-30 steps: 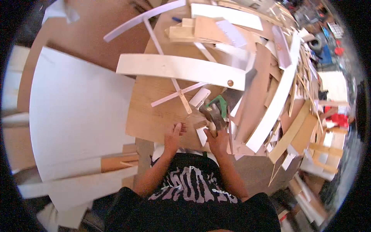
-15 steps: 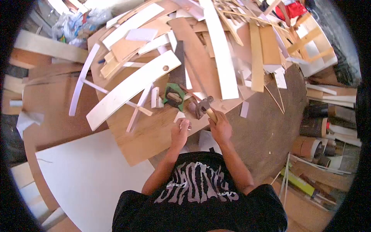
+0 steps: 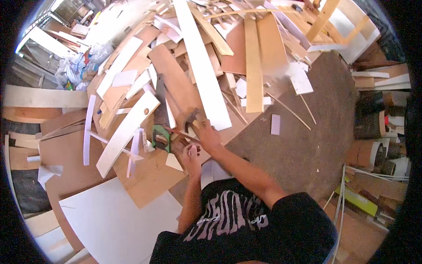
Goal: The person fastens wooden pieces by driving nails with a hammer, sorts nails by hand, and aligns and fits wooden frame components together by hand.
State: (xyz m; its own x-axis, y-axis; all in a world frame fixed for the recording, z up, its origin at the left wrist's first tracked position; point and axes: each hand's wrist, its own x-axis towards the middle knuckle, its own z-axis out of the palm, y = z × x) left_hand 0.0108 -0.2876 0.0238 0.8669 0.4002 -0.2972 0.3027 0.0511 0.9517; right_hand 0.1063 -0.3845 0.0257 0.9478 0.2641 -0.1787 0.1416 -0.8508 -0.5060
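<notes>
My right hand [image 3: 210, 137] is wrapped round the wooden handle of a hammer [image 3: 192, 119], whose dark head lies over the near part of the wood-strewn table. My left hand [image 3: 191, 158] is curled closed just below it, near the table edge; whatever its fingers pinch is too small to make out. Left of both hands lies a handsaw [image 3: 162, 139] with a green handle and a dark blade pointing away from me. A small pale wood offcut [image 3: 174, 163] sits beside my left hand.
Boards and offcuts cover the table, among them a long white board [image 3: 202, 66] and a white plank with a hole [image 3: 127, 132]. A white sheet [image 3: 118, 220] lies at lower left. Scrap wood is stacked at right. Part of a person's hand [image 3: 309, 4] shows at the top.
My view has turned, so the table sits further left. My right hand and the hammer have moved closer to my left hand, the hammer head now reaching forward and left.
</notes>
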